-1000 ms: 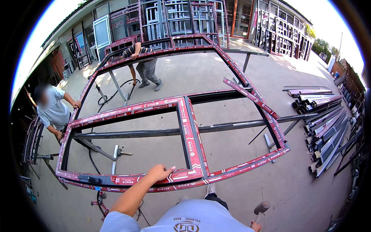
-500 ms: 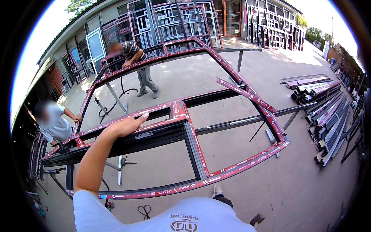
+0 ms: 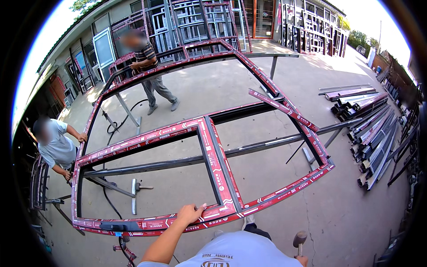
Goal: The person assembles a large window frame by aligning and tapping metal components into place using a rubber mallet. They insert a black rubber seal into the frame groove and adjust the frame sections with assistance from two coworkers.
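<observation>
In front of me lies a large window frame (image 3: 291, 190) covered in red protective film. A smaller film-covered window sash (image 3: 216, 169) sits flat in its near left opening. My left hand (image 3: 189, 215) is closed over the sash's near bar, close to its right corner, thumb pointing right. At the lower edge, my right hand (image 3: 302, 260) is partly in view, closed round the handle of a mallet (image 3: 300, 237), its head up. On the left, a co-worker (image 3: 58, 140) in a light shirt touches the frame's left side with one hand.
A loose red-filmed bar (image 3: 282, 108) lies across the frame's right side. Metal supports (image 3: 134, 198) stand beneath, with a hammer (image 3: 143, 187) on the ground. Another person (image 3: 149, 62) stands beyond the frame. Stacked profiles (image 3: 373, 138) lie right; finished frames (image 3: 191, 26) lean behind.
The raised sash has come down flat into the frame's near left opening. My left hand has moved nearer to me with it. The mallet and my right hand have come into view; the far person has straightened.
</observation>
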A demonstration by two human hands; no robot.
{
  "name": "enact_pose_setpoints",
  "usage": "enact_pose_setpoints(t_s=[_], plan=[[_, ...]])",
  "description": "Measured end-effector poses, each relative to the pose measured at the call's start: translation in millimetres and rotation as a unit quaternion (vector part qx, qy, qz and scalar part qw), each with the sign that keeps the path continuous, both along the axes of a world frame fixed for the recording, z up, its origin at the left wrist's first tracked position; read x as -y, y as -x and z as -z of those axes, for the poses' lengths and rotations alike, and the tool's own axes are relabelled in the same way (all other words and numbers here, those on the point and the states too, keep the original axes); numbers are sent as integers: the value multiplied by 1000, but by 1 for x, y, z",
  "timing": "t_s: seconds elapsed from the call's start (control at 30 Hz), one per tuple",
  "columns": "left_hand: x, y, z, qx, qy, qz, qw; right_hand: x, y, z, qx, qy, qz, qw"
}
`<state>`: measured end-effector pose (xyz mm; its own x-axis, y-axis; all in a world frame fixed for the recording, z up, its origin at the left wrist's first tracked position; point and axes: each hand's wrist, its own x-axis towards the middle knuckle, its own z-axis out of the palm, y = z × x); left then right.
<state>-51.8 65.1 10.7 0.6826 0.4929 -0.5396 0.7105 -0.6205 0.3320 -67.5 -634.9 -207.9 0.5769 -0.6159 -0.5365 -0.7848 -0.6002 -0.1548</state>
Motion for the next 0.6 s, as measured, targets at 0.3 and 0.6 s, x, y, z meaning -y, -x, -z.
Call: enact_pose_setpoints(t_s=[0.3,0.6], plan=[[8,7,5,76,-56,-8,996,-13,-15,-7,12,-111,82,990],[19,9,19,129,-130,4,983,-45,0,-16,-116,-248,119,955]])
